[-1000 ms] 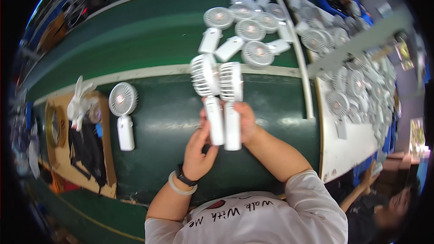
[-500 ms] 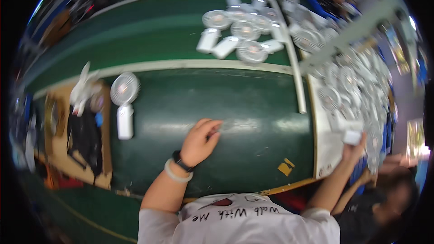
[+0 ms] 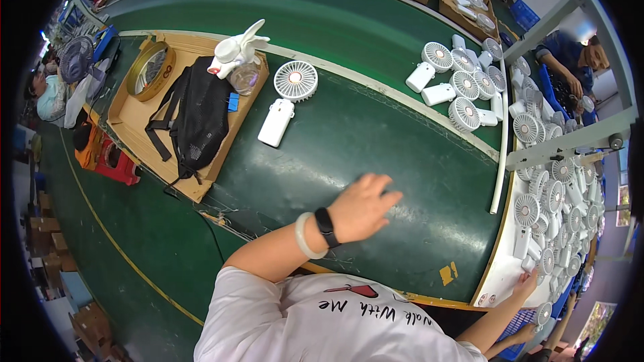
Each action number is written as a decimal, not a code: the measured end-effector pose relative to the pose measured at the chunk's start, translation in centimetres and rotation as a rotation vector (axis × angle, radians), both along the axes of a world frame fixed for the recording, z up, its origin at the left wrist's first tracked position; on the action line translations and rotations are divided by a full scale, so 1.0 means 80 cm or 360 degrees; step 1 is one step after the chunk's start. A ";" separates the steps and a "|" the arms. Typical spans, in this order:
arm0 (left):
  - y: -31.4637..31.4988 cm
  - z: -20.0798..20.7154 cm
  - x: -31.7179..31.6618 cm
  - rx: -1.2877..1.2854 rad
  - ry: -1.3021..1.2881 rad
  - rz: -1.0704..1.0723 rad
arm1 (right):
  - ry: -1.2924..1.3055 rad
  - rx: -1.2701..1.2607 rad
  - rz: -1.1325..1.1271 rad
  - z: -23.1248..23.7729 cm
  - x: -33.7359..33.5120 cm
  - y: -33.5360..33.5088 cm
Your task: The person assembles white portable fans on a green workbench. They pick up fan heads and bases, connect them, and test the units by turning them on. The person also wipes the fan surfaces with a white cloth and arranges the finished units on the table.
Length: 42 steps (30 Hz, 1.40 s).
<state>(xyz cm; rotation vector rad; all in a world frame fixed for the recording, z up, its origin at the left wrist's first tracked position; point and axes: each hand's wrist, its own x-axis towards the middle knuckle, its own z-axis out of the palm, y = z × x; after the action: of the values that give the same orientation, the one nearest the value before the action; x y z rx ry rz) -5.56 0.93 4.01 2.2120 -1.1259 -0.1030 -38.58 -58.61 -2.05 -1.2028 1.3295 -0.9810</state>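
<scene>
White handheld fans, round-grilled plastic with stubby handles, lie packed in a dense heap along the right edge of the frame, on a pale side shelf past the green worktop. Right hand at lower right, arm stretched out, fingers spread and resting on the shelf among the lowest fans of the heap; grip open, nothing clasped. Left hand at frame centre, palm down, fingers loosely extended, flat on the bare green surface; grip open, empty. Pale bangle and black wristband on the left wrist.

One single white fan lies alone at upper centre, well apart from both hands, handle pointing toward lower left. A smaller cluster of white fans lies at upper right on the far green strip. White tube runs down the right margin of the worktop, between it and the heap. Shallow cardboard tray at upper left carries a black backpack, a round gold tin lid and a white rabbit-shaped item. Small yellow tape scrap at lower right of the worktop, near the shelf.
</scene>
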 end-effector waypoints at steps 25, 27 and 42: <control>0.076 0.002 0.101 -0.2360 0.2547 -0.0466 | -0.0082 -0.1271 0.1748 0.088 0.400 0.483; 0.074 0.004 0.101 -0.2363 0.2557 -0.0436 | -0.0017 -0.1366 0.1971 0.098 0.409 0.512; 0.052 0.023 0.126 -0.2140 0.2804 -0.0354 | -0.0257 -0.0386 0.2251 0.055 0.539 0.507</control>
<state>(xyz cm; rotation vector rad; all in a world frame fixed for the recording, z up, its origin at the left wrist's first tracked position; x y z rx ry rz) 4.52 5.13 5.86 0.2706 -0.1177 -0.8528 4.51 -18.04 2.38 -1.7404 0.0166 -0.1556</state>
